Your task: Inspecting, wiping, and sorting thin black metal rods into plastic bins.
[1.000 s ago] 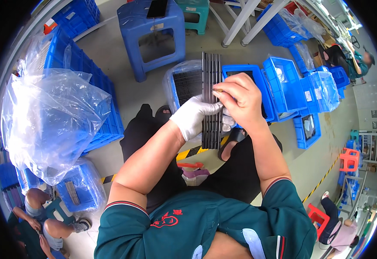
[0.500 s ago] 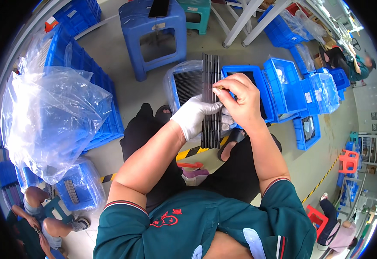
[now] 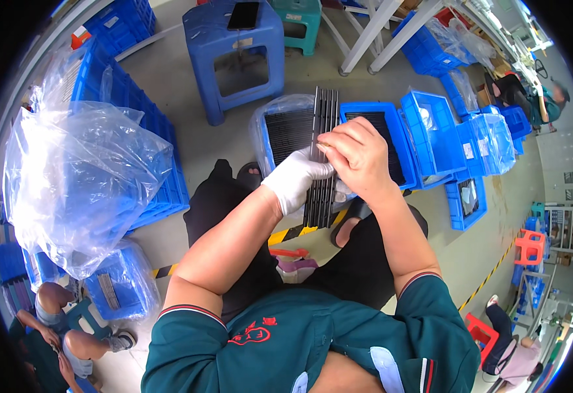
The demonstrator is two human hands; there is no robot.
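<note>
Head view: left hand, in a white glove, wraps closed around the middle of a bundle of long dark strips, held upright over the lap. Right hand, bare, pinches the strips near their upper half, fingers curled shut. Strips look thin, stiff and light, likely to fan or slip; mid-length grip seems safest. Blue bins of like strips sit on the floor just beyond.

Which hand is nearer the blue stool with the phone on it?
Left. The gloved left hand is below-right of the blue stool; the bare right hand is farther right.
</note>
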